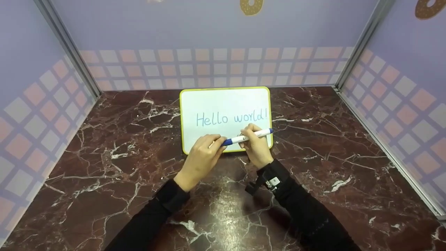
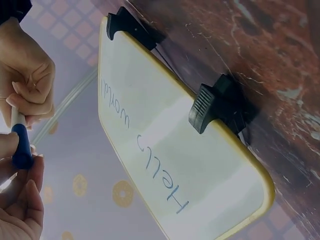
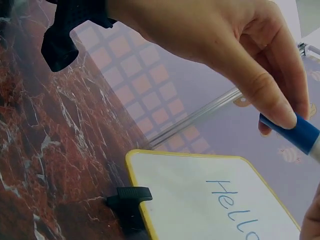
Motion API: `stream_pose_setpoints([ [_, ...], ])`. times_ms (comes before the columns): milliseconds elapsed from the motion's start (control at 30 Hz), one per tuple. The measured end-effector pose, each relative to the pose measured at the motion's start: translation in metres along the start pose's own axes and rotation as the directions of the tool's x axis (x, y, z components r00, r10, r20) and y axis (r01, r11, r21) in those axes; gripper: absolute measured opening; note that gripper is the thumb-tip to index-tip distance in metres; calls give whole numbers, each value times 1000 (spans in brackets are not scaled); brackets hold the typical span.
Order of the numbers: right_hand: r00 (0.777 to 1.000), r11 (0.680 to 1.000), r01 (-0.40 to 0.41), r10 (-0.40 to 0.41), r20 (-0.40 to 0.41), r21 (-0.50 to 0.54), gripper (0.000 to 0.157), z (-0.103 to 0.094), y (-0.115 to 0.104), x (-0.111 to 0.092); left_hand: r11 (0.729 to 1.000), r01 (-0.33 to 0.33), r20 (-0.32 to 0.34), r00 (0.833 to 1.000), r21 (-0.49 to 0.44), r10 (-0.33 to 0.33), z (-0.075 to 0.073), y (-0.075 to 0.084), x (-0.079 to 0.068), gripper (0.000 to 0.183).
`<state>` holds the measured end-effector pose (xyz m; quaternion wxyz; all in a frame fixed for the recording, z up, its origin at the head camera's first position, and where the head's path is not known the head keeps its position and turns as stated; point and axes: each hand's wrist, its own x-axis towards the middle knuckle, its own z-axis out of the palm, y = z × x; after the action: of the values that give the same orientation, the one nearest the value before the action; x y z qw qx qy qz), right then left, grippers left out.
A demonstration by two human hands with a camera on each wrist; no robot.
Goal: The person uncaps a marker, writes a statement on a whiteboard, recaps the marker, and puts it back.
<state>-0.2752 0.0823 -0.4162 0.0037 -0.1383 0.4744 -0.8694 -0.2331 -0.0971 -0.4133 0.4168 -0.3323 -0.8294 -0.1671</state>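
A white marker (image 1: 263,132) with a blue cap (image 1: 228,142) is held between both hands, in front of the lower part of a whiteboard (image 1: 216,101) as the head view sees it. My left hand (image 1: 201,156) pinches the cap between thumb and fingers; the right wrist view shows this pinch on the blue cap (image 3: 295,134) up close. Curled around the marker's white body is my right hand (image 1: 258,149), with the blue tail end sticking out beyond it. Blue handwriting (image 1: 231,118) on the yellow-rimmed board reads "Hello world!".
Two black feet support the board's lower edge, a near one (image 2: 207,107) and a far one (image 2: 131,27). Beneath is a dark red marbled tabletop (image 1: 104,167). Purple panels with pink and white squares (image 1: 219,66) enclose it at the back and sides.
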Motion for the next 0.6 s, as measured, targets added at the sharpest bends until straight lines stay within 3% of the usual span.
stream_pose_setpoints([
  [133,998,998,56,-56,12,-20,38,-2,-1,1,996,63,28,998,-68,-61,3,2,3,23],
  [300,991,991,118,-115,64,-55,36,-3,1,3,966,160,60,987,-203,-151,3,1,2,22],
  [433,983,984,160,-152,104,-77,37,-5,0,5,954,173,80,984,-244,-158,2,-2,3,23],
  [600,974,972,203,-188,126,-119,31,-5,-6,7,959,146,82,988,-242,-130,-1,-4,7,24],
])
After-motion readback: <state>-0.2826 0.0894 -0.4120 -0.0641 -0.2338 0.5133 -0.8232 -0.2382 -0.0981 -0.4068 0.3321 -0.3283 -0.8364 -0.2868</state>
